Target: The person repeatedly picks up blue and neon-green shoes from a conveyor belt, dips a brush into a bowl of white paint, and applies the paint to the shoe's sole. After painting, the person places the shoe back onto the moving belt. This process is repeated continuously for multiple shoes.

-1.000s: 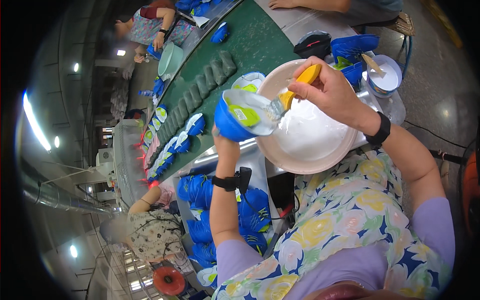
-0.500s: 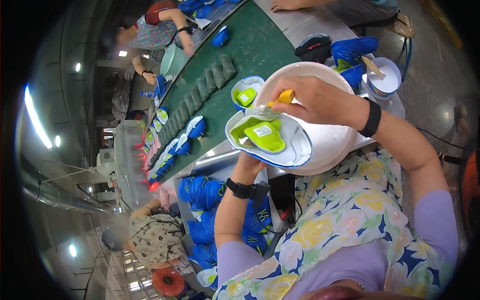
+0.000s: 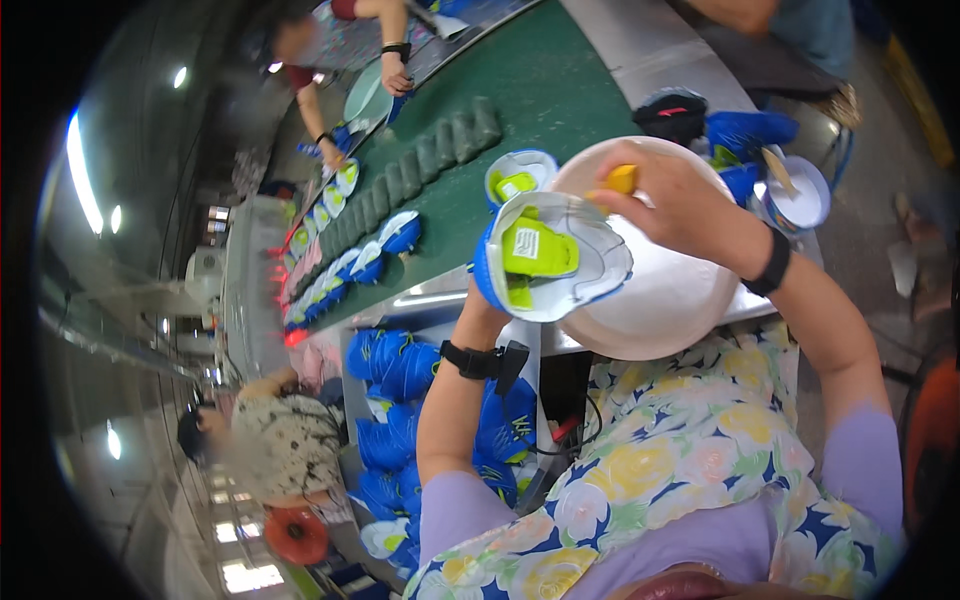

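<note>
Above the front edge of a large pale pink basin (image 3: 690,305), my left hand (image 3: 482,306) holds a blue shoe upper (image 3: 592,236) from beneath. The upper's white inside and lime-green lining with a white label face up; most of my left fingers are hidden under it. My right hand (image 3: 690,208) is closed around the yellow handle of a brush (image 3: 622,180), beside the upper's far right rim. The brush's bristle end is blurred, so contact with the rim is unclear. Another blue upper (image 3: 514,183) with lime lining lies just beyond, on the green belt.
On the green conveyor belt (image 3: 560,85) run a row of dark grey shoe-shaped pieces (image 3: 412,178) and a row of blue-and-white uppers (image 3: 365,265). Blue uppers (image 3: 395,445) fill a bin at left. A bucket (image 3: 800,208) with white contents stands at right. Co-workers sit around.
The upper has turned and tilted in my left hand, its lining now facing me more squarely. My right hand with the brush has shifted slightly right. A co-worker's hands moved across the belt's far edge.
</note>
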The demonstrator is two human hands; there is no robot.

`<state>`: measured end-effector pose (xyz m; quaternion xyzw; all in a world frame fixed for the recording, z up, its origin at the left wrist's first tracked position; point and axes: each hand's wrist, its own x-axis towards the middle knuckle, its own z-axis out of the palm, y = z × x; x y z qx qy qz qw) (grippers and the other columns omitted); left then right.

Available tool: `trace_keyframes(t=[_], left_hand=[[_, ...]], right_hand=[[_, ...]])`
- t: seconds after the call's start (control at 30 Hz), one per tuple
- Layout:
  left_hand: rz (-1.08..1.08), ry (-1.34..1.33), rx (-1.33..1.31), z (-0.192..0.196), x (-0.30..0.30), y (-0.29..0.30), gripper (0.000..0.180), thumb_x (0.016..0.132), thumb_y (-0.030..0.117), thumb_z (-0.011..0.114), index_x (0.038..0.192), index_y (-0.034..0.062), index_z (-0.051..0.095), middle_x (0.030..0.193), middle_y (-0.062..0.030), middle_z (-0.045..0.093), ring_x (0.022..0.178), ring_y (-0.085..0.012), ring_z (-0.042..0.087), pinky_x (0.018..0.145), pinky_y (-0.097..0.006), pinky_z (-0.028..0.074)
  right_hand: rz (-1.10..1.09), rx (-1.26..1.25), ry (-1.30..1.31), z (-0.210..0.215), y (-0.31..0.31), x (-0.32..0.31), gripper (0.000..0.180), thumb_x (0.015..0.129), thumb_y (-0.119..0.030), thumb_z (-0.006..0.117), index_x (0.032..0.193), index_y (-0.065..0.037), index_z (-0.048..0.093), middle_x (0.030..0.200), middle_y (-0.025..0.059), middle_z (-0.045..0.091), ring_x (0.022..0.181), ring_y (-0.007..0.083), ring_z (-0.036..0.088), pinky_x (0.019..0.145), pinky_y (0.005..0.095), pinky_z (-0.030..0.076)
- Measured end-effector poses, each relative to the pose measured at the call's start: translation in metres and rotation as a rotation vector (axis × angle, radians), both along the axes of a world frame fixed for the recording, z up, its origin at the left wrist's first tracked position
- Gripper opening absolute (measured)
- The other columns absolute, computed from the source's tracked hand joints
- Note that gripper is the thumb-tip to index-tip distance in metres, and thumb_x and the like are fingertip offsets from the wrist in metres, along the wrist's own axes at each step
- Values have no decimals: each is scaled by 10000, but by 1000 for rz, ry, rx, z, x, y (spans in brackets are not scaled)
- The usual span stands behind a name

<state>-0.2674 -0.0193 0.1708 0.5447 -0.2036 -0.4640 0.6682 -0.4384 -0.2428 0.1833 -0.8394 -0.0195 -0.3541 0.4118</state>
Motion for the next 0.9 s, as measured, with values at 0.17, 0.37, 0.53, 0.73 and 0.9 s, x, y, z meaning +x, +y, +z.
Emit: trace_keyframes(t=[0.17,0.37,0.53,0.73,0.9], left_hand=[[284,-453,182,-38,75,41,316,996,199,523,1297,101,522,1136,-73,633,994,-212,622,840,-367,509],[556,-252,252,-65,197,89,116,1023,146,457,1122,160,516,867,-31,602,693,-167,563,558,-321,463],[646,-71,284,-116,296,105,199,1022,115,438,1197,185,498,1043,-38,610,864,-201,589,709,-368,509],[623,-484,896,-189,400,172,573,920,139,497,1482,91,396,1378,-191,540,1253,-331,535,1027,-434,434],[1203,-592,1414,-196,375,132,605,806,161,640,1365,7,467,1325,-227,549,1187,-390,574,1013,-475,456]], right_hand=[[-72,348,162,-1,-5,-14,182,913,-125,662,999,11,577,834,118,609,739,194,646,677,288,508],[-32,625,260,-22,-1,-26,157,955,-80,612,1073,-17,530,928,72,614,862,127,643,736,248,547],[-83,747,398,-39,-1,-21,148,960,-70,585,1070,-21,499,972,90,630,896,133,640,744,240,538],[-135,813,495,-36,-1,-19,123,974,-74,550,1068,-39,480,973,95,641,886,123,632,758,236,515],[-261,798,538,-38,-3,-28,122,975,-64,542,1074,-32,478,974,91,640,883,123,629,766,236,514]])
